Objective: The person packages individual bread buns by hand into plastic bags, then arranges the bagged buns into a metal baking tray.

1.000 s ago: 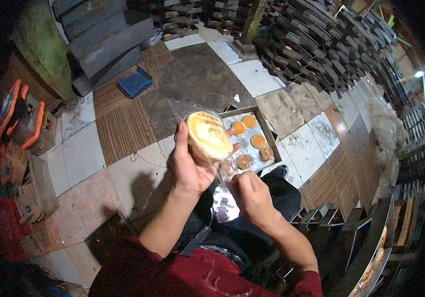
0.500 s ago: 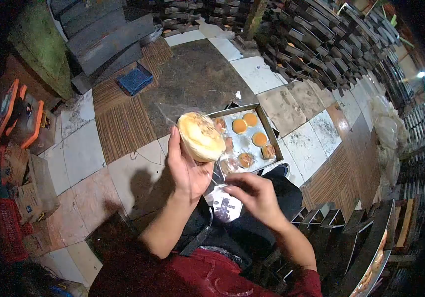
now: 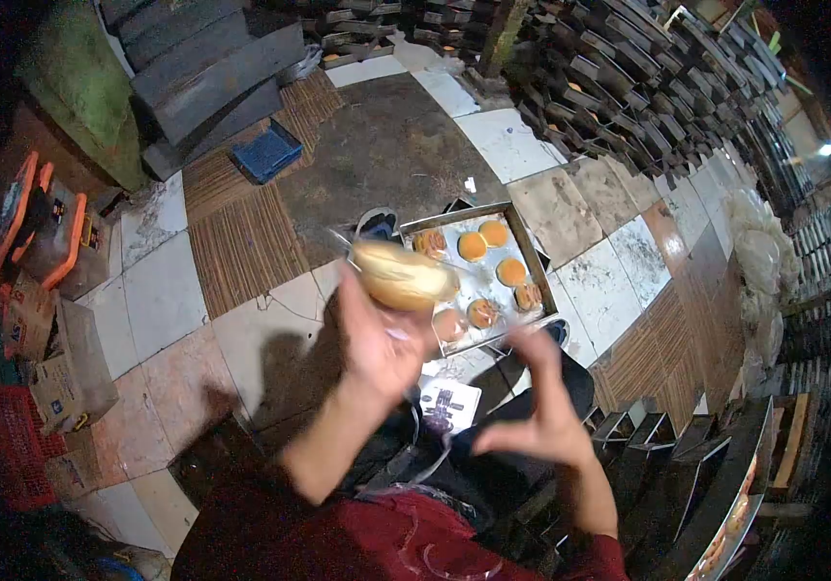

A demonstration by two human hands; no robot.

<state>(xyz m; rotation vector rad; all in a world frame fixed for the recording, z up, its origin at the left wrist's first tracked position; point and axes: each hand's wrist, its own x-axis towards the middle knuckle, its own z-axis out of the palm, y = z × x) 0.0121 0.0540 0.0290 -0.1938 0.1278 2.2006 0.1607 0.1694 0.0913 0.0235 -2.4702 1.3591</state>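
Observation:
In my left hand (image 3: pixel 382 349) rests a pale, round bun (image 3: pixel 403 278), browned on top and smeared by motion. Clear plastic seems to be around it. My right hand (image 3: pixel 546 421) is apart from the bun, over my right leg, with thumb and fingers spread and nothing between them. Between my hands, a white printed stack of packaging (image 3: pixel 449 402) lies at my lap. Just past it stands a metal baking tray (image 3: pixel 530 254) with several small round buns, some golden and some with darker streaked tops.
A blue tray (image 3: pixel 266 153) lies on the tiled floor ahead. Orange-edged crates (image 3: pixel 67 232) and cardboard boxes (image 3: pixel 55 392) stand at left. Stacked dark metal trays (image 3: pixel 619 87) fill the back right. More metal pans (image 3: pixel 667 465) are close at my right side.
My left hand has tilted the bun, so it shows more side-on. The right hand has drawn away to the right and its fingers have spread apart.

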